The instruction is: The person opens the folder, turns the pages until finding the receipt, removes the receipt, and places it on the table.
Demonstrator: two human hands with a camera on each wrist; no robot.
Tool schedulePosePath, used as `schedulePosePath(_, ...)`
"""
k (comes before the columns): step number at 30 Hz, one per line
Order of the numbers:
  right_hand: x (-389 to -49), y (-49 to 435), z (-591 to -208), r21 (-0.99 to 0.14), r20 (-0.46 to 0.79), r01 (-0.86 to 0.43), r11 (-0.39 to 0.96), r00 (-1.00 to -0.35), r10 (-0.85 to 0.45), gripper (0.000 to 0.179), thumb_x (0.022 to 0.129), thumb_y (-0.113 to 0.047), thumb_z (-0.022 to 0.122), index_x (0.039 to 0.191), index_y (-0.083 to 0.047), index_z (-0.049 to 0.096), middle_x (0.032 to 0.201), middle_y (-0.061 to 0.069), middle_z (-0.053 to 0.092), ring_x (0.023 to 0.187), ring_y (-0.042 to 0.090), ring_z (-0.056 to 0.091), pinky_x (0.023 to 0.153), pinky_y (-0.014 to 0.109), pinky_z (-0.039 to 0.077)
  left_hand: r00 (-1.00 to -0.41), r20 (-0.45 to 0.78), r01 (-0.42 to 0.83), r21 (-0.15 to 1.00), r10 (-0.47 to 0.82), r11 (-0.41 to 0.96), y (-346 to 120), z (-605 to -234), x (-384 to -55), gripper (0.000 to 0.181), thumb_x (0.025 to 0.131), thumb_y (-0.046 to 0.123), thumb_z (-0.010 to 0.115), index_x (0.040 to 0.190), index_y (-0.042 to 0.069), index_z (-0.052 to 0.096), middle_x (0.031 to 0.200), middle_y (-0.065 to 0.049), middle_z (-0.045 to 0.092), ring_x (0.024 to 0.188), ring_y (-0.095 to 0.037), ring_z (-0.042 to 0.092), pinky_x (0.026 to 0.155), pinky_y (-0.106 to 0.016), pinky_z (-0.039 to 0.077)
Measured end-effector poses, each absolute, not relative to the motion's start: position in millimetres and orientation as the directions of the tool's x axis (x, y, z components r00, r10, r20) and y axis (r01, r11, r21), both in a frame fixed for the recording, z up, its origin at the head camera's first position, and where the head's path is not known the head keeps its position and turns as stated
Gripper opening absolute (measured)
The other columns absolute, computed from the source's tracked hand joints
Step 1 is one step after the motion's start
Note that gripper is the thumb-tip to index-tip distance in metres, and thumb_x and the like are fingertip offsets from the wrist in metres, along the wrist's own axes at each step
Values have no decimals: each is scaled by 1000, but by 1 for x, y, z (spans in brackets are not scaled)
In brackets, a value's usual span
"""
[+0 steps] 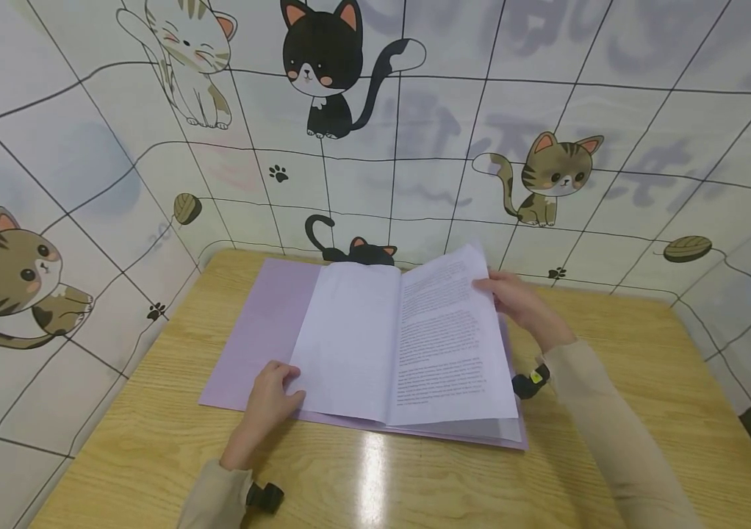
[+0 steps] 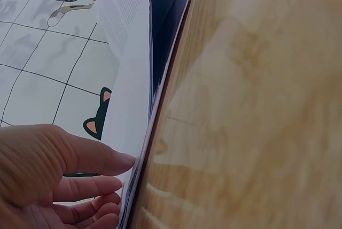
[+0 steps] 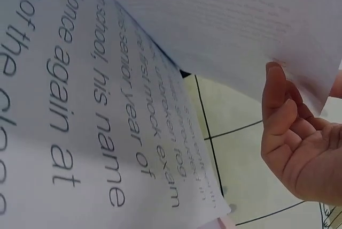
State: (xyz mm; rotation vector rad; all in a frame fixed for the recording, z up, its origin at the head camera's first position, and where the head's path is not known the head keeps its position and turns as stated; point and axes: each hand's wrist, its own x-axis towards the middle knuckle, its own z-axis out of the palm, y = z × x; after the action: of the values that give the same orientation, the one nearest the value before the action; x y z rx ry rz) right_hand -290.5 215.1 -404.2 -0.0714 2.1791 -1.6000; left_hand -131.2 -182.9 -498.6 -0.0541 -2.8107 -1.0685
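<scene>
A matte purple folder (image 1: 259, 330) lies spread on the glossy, wood-grained table (image 1: 144, 433), a broad flat rectangle with thin white sheets inside it. Across from me, the person's right hand (image 1: 522, 301) has thumb and fingers clamped on the printed page (image 1: 442, 338) near its upper outer corner, the paper lifted and softly bowed. The left hand (image 1: 270, 397) rests at the lower outer edge of the smooth left page (image 1: 349, 338), thumb on the paper, fingers loosely bent.
</scene>
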Motion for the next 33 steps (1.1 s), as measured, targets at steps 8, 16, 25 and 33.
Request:
schedulePosePath(8, -277, 200, -392, -941, -276, 175, 289, -892, -358, 50, 94, -21, 52, 132, 9, 41, 94, 0, 65, 80, 13, 64, 72, 28, 51, -991, 134, 78, 659, -15, 748, -182, -498, -131, 29, 69, -2, 73, 96, -11, 65, 94, -17, 57, 90, -32, 56, 81, -46, 49)
schedulePosePath(16, -268, 182, -383, -948, -258, 146, 282, -871, -417, 46, 95, -19, 50, 131, 9, 43, 97, 4, 64, 83, 16, 64, 73, 30, 52, -990, 137, 79, 658, -15, 749, -182, -498, -131, 29, 69, -2, 73, 95, -10, 65, 93, -17, 57, 89, -32, 56, 80, -45, 49)
schedulePosePath(25, -262, 165, -375, -958, -239, 146, 247, -883, -405, 45, 93, -15, 50, 132, 8, 43, 97, 2, 63, 82, 14, 63, 72, 29, 52, -991, 136, 79, 655, -14, 752, -182, -498, -131, 29, 69, -2, 73, 95, -10, 65, 95, -18, 57, 90, -32, 56, 81, -45, 49)
schedulePosePath(33, -262, 148, -376, -973, -205, 135, 187, -880, -428, 42, 94, -14, 50, 128, 9, 45, 94, 0, 63, 80, 14, 62, 70, 27, 51, -992, 127, 72, 650, -14, 756, -182, -497, -130, 29, 70, -1, 73, 96, -11, 65, 96, -18, 57, 92, -33, 56, 82, -46, 48)
